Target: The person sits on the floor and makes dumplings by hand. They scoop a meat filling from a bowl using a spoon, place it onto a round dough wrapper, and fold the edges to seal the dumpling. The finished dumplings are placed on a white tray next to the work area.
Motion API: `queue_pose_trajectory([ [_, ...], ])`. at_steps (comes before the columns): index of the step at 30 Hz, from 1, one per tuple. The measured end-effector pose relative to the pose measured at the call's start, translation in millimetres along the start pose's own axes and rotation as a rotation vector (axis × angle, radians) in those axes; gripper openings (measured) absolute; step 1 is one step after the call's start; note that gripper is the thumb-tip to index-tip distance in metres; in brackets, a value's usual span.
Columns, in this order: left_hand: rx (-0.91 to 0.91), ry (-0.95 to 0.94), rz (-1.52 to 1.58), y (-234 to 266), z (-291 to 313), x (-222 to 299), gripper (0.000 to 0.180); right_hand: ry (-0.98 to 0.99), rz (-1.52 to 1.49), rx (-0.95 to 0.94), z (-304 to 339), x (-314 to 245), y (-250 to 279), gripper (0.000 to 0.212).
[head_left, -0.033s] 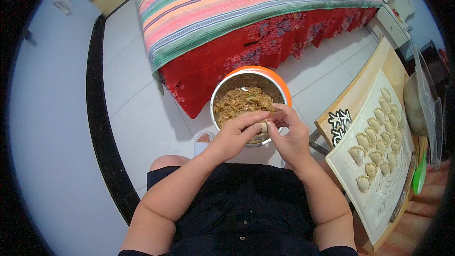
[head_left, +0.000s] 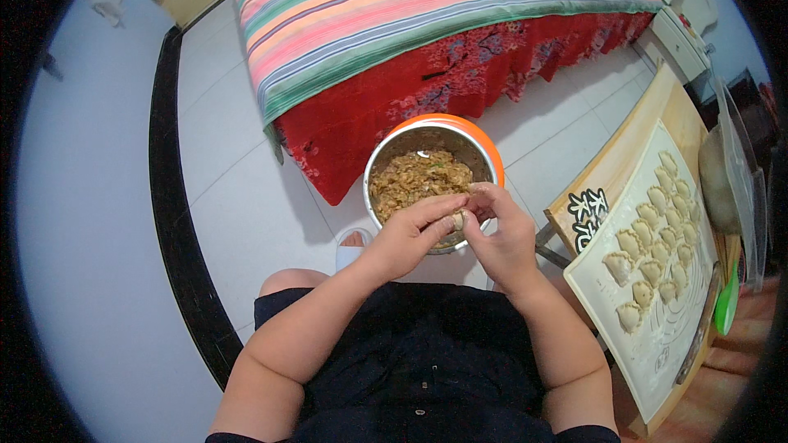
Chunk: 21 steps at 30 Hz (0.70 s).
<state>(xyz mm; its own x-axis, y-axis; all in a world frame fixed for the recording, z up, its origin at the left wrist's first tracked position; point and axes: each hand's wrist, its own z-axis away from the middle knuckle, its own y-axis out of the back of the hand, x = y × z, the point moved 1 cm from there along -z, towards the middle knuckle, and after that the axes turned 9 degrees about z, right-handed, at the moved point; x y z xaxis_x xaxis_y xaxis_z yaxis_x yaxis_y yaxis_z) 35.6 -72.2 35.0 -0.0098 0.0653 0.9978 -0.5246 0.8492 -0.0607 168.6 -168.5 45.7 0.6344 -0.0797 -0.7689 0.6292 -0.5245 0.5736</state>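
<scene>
My left hand [head_left: 406, 238] and my right hand [head_left: 507, 234] meet over the near side of a metal bowl [head_left: 371, 207]. Between their fingertips they pinch a small dumpling [head_left: 458, 220], mostly hidden by the fingers. Brown, chopped filling [head_left: 419, 179] lies in the bowl, which rests on something round and orange [head_left: 490, 146]. To the right, several folded dumplings [head_left: 630, 244] with crimped edges sit in rows on a white floured mat [head_left: 611, 316].
The mat lies on a wooden board [head_left: 644, 135]. Along its right edge are a dark rolling pin [head_left: 698, 328] and a green spoon [head_left: 726, 308]. Ahead stands a bed with a striped cover [head_left: 369, 25]. A white wall [head_left: 90, 221] runs along the left.
</scene>
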Motion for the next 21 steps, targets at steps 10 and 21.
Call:
queue_pose_trajectory([
  [10, 0.109, 0.137, 0.29, 2.5, -3.2, -1.9, 0.038, -0.09, -0.205, 0.043, -1.1, -5.2, -0.8, 0.039],
  [21, 0.071, 0.094, 0.258, -5.6, 1.9, 9.2, 0.039, -0.051, -0.256, 0.098, 1.9, -8.9, 3.1, 0.041],
])
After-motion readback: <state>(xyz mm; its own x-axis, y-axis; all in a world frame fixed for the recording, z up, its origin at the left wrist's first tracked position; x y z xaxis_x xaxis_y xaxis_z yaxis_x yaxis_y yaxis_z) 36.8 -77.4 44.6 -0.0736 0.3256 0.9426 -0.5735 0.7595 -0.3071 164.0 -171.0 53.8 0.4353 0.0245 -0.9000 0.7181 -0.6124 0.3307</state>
